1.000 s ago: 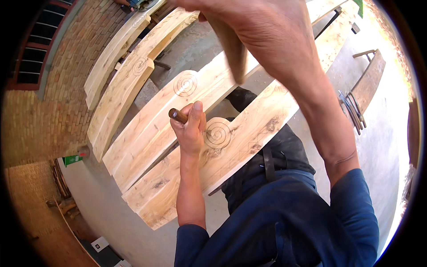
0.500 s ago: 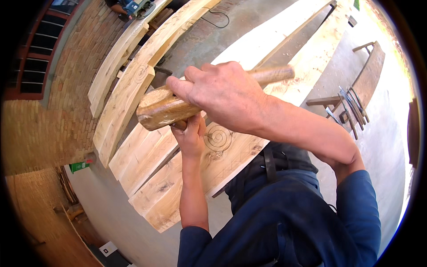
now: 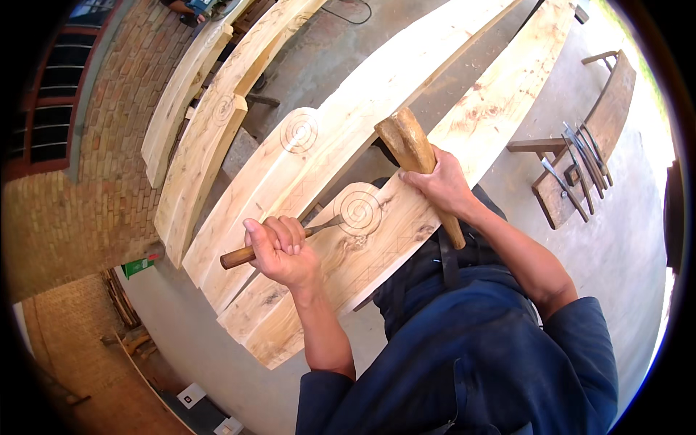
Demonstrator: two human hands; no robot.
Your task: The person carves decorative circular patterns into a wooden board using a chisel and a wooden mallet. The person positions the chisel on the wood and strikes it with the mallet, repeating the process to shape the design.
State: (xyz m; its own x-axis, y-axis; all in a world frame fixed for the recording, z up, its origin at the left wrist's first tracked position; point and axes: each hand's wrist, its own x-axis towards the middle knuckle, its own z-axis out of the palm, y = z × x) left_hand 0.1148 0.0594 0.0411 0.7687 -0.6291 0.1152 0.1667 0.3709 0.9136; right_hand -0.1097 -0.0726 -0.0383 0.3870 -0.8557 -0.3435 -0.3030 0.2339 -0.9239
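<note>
My left hand (image 3: 285, 250) is wrapped round the wooden handle of a chisel (image 3: 324, 226). The chisel slants up to the right, and its metal tip meets the left side of a spiral (image 3: 360, 210) on the nearer wooden beam (image 3: 341, 264). Zigzag lines run along the beam beside the spiral. My right hand (image 3: 439, 183) grips a wooden mallet (image 3: 408, 138) close under its head. The mallet is held above the beam, to the right of the spiral, apart from the chisel; its handle points down toward my body.
A second beam (image 3: 290, 170) with a similar spiral lies alongside. Farther left are more carved beams (image 3: 190, 181) by a brick wall (image 3: 123, 145). On the right, several chisels (image 3: 589, 156) lie on a wooden bench (image 3: 609, 94). Part of another person's arm (image 3: 179, 7) shows at the top left, near a blue tool.
The mallet has moved from over the chisel's handle to the right, its head now turned upward. My left hand has shifted down and left, tilting the chisel lower, and the spiral is uncovered.
</note>
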